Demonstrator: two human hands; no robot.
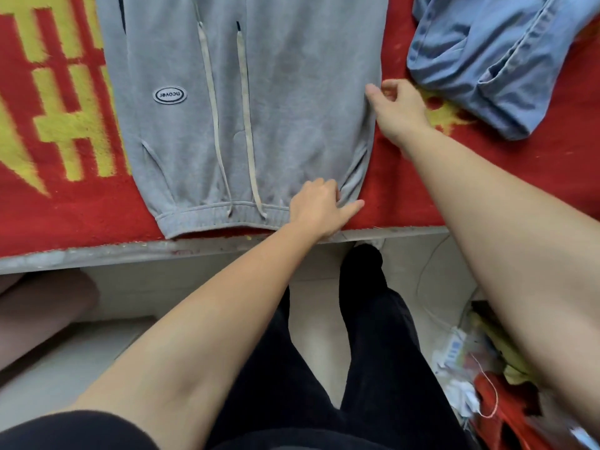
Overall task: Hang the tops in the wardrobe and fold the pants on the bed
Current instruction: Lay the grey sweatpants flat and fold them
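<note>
A pair of grey sweatpants [259,102] lies flat on the bed, over a red blanket [399,190] with yellow figures, its elastic waistband [220,216] reaching the bed's near edge [130,253]. Two pale drawstrings [227,125] run up the middle of the cloth from the waistband, and an oval logo patch [169,95] sits to the left of them.

The left hand [319,207] rests on the right end of the waistband, just by the near edge; its fingers are curled down onto the gathered cloth and the thumb points out to the right, but whether it pinches the fabric cannot be told. The right hand [397,103] is at the right side seam of the sweatpants, farther up the bed, fingers loosely bent and partly open, their tips touching or just beside the seam; a hold on the cloth is not plain.

To the right of that hand, near the bed's far right part, lies a crumpled pair of light blue jeans [500,56], apart from the grey pair.

Below the bed edge are the person's black-trousered legs [367,352] on a pale floor, and at the right a heap of bags and packets [480,368] with a thin white cable [428,287] beside it.
</note>
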